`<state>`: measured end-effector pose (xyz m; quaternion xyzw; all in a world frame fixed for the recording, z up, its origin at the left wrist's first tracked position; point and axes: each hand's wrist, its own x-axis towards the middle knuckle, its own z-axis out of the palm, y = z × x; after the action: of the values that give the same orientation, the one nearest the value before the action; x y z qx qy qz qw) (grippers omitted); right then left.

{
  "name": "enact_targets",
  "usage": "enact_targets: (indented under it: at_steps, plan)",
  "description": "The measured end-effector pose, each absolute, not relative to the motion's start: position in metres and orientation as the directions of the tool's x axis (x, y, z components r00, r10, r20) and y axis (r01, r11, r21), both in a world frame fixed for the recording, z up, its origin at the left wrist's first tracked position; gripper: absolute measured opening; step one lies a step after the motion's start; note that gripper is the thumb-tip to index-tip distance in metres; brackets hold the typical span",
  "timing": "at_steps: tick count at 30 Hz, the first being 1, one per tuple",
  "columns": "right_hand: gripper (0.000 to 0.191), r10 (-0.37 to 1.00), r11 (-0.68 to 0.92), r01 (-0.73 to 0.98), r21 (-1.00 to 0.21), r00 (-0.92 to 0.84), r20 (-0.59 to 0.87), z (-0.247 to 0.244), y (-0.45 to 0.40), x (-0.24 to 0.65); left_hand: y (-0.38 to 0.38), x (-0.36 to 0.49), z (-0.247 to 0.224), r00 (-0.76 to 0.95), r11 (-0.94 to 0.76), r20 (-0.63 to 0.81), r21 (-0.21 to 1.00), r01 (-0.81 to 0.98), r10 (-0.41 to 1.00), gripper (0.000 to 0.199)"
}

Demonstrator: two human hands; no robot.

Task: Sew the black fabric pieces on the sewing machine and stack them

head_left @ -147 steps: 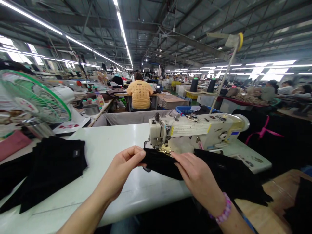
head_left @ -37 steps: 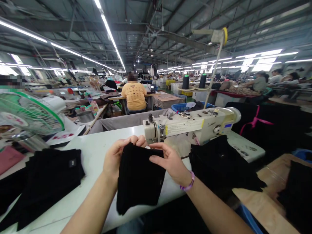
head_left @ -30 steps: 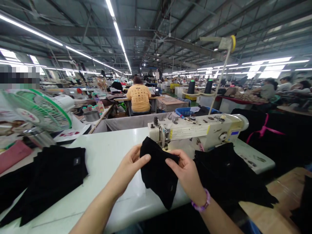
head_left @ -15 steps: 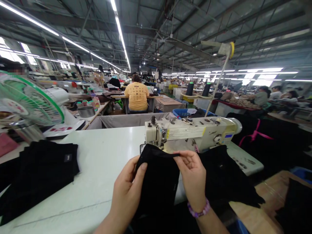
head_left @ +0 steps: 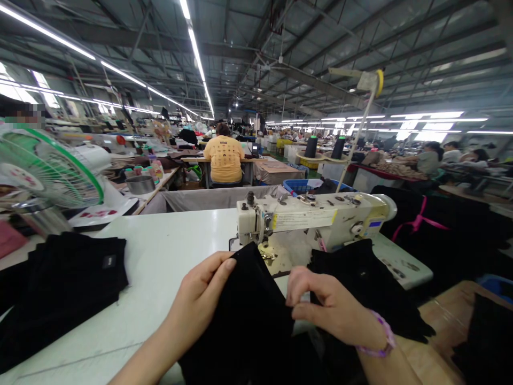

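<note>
My left hand pinches the upper left edge of a black fabric piece, thumb on top. The cloth hangs down in front of me, its top corner near the sewing machine's needle area. Along the cloth's right edge, my right hand is closed, with curled fingers and thumb meeting at that edge; the fingertips are slightly blurred. A bracelet of purple beads circles the right wrist. The white sewing machine stands just beyond both hands. More black fabric lies on the table right of my right hand.
Black pieces with a small label are stacked on the white table at left. A green-rimmed fan stands behind them. Thread cones and a blue basket are behind the machine. A person in yellow sits further off.
My right hand has moved from the cloth's top edge down its right side, its wrist swinging outward to the right. The cloth has tilted, and my left hand has shifted slightly left.
</note>
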<state>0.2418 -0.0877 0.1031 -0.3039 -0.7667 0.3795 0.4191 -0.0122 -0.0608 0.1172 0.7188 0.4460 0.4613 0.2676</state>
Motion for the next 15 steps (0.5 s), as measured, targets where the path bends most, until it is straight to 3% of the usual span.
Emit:
enact_targets:
  at_steps: [2, 4, 8, 15]
  plan:
    - [0.018, 0.825, 0.55, 0.344, -0.761, -0.362, 0.433, 0.104, -0.088, 0.239, -0.06, -0.012, 0.118, 0.216, -0.498, 0.45, 0.752, 0.432, 0.867, 0.03]
    - [0.021, 0.826, 0.562, 0.38, -0.735, -0.299, 0.478, 0.103, -0.088, 0.234, -0.061, -0.008, 0.114, 0.276, -0.536, 0.46, 0.705, 0.464, 0.844, 0.03]
    - [0.026, 0.848, 0.531, 0.263, -0.806, -0.166, 0.504, 0.104, -0.086, 0.219, -0.064, 0.0, 0.103, 0.363, -0.593, 0.468, 0.644, 0.484, 0.805, 0.03]
    - [0.031, 0.945, 0.289, -0.054, -0.956, -0.141, 0.294, 0.107, -0.083, 0.206, -0.072, 0.0, 0.102, 0.406, -0.594, 0.438, 0.654, 0.468, 0.802, 0.031]
